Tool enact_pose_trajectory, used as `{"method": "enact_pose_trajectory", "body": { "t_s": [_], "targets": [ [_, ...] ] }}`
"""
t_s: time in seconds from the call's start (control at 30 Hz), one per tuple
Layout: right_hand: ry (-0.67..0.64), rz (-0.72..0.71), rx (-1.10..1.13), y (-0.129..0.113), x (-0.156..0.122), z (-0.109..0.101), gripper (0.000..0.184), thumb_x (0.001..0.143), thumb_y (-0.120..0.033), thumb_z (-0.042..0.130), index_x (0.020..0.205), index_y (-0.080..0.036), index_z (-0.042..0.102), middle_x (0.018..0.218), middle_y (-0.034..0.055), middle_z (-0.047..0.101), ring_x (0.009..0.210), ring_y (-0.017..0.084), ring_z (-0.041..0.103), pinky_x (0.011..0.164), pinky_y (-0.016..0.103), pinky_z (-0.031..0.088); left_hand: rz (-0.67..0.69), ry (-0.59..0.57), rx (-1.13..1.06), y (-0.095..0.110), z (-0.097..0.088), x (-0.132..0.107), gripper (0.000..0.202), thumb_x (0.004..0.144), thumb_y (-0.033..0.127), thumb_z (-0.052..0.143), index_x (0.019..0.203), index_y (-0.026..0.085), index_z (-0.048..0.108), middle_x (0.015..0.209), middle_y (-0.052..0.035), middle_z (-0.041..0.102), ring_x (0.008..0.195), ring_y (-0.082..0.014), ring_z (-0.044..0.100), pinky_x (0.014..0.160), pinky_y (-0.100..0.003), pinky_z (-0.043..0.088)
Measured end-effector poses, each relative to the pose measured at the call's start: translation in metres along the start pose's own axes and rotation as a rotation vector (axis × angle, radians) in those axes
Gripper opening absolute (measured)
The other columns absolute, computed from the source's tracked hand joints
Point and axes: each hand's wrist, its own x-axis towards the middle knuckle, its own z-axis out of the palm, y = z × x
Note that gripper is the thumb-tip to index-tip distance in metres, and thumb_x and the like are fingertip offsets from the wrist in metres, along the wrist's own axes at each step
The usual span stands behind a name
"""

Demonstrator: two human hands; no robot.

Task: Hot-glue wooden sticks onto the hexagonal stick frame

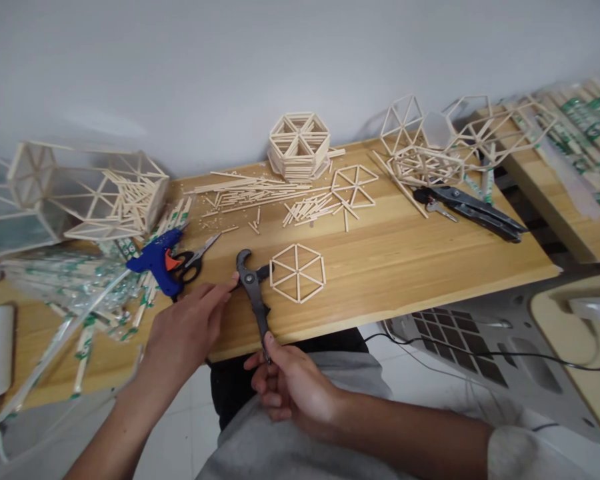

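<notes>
My right hand (300,387) is closed round the lower handle of a dark, hook-ended hand tool with a round pivot (251,280), held over the table's front edge. My left hand (190,330) reaches in from the left, its index finger stretched to the tool's side near the pivot and the other fingers curled; these seem to pinch a dark part of it, partly hidden. Just right of the tool, a flat hexagon of wooden sticks with spokes (297,273) lies on the table. Left of it are black-handled scissors (193,263) and a blue glue gun (160,260).
Behind lie loose cut sticks (255,193), a stack of stick hexagons (300,143) and an unfinished hexagon (355,187). Black long-handled cutters (480,212) and keys (440,208) rest at right. Stick frames (100,193) and bagged sticks (70,280) crowd the left of the wooden table (405,267).
</notes>
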Motion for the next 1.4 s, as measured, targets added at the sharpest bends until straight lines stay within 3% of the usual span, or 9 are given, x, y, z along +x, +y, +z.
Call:
{"method": "enact_pose_trajectory", "body": {
  "t_s": [0.13,0.33,0.6,0.8,0.97,1.07,1.17,1.3,1.4],
  "targets": [
    [0.016,0.045,0.075,-0.003,0.001,0.002,0.058,0.114,-0.058,0.035,0.092,-0.012,0.062,0.061,-0.0037,0.050,0.041,0.004,0.029,0.041,0.018,0.014,0.008,-0.012,0.017,0.002,-0.003,0.008,0.041,0.106,0.027,0.045,0.139,0.033,0.070,0.111,-0.0033,0.080,0.086,-0.0223,0.076,0.055,-0.030,0.044],
    [-0.001,0.106,0.147,0.000,0.010,-0.004,0.067,0.108,-0.070,0.038,0.088,-0.012,0.063,0.062,-0.0033,0.049,0.041,0.004,0.028,0.038,0.017,0.013,0.077,0.016,-0.021,-0.001,-0.004,0.024,0.043,0.105,0.025,0.045,0.140,0.030,0.069,0.114,-0.0056,0.080,0.090,-0.0221,0.077,0.063,-0.030,0.051],
    [-0.005,0.101,0.124,-0.003,0.009,-0.004,0.068,0.114,-0.060,0.029,0.084,-0.010,0.065,0.058,-0.0034,0.046,0.040,0.005,0.027,0.039,0.018,0.012,0.094,-0.007,-0.028,-0.005,-0.009,0.036,0.044,0.106,0.029,0.042,0.144,0.031,0.066,0.121,-0.0051,0.079,0.096,-0.0236,0.076,0.074,-0.032,0.055],
    [-0.082,0.010,-0.144,0.002,0.001,-0.012,0.071,0.101,-0.074,0.050,0.100,-0.008,0.073,0.069,0.0023,0.060,0.045,0.007,0.038,0.040,0.021,0.020,0.009,-0.056,-0.052,-0.016,-0.013,0.010,0.047,0.105,0.034,0.039,0.143,0.030,0.066,0.114,-0.0067,0.077,0.092,-0.0249,0.076,0.065,-0.031,0.054],
    [0.017,-0.242,-0.679,-0.001,-0.023,-0.016,0.066,0.091,-0.076,0.064,0.109,-0.013,0.070,0.074,0.0024,0.065,0.047,0.010,0.048,0.045,0.024,0.033,0.015,0.058,-0.090,-0.024,-0.033,-0.029,0.048,0.108,0.045,0.035,0.141,0.032,0.066,0.124,-0.0061,0.076,0.096,-0.0270,0.077,0.065,-0.034,0.058],
    [0.072,-0.445,-0.869,-0.014,-0.049,-0.010,0.063,0.097,-0.069,0.063,0.132,-0.017,0.064,0.084,0.0031,0.067,0.059,0.012,0.054,0.055,0.024,0.042,0.075,0.096,-0.121,-0.009,-0.051,-0.048,0.044,0.108,0.042,0.036,0.143,0.038,0.062,0.126,-0.0022,0.075,0.094,-0.0232,0.078,0.059,-0.028,0.057],
    [-0.003,-0.474,-0.841,-0.023,-0.070,-0.005,0.070,0.097,-0.069,0.065,0.147,-0.022,0.053,0.086,0.0019,0.064,0.070,0.015,0.059,0.058,0.024,0.046,0.233,0.147,-0.178,0.020,-0.063,-0.063,0.044,0.107,0.032,0.041,0.148,0.041,0.056,0.114,-0.0009,0.078,0.082,-0.0194,0.079,0.059,-0.026,0.060],
    [-0.119,-0.429,-0.570,-0.021,-0.078,-0.006,0.081,0.086,-0.083,0.067,0.139,-0.023,0.057,0.106,0.0070,0.063,0.075,0.018,0.063,0.048,0.024,0.050,0.447,0.058,-0.344,0.064,-0.064,-0.077,0.059,0.103,0.021,0.046,0.159,0.038,0.042,0.119,-0.0029,0.078,0.088,-0.0169,0.079,0.070,-0.022,0.064],
    [-0.076,-0.435,-0.321,-0.019,-0.078,-0.012,0.081,0.080,-0.080,0.075,0.136,-0.024,0.059,0.108,0.0071,0.067,0.074,0.019,0.066,0.055,0.028,0.054,0.487,-0.060,-0.454,0.087,-0.063,-0.078,0.060,0.102,0.023,0.051,0.159,0.040,0.043,0.130,-0.0058,0.075,0.104,-0.0201,0.078,0.081,-0.026,0.065]
  ]
}}
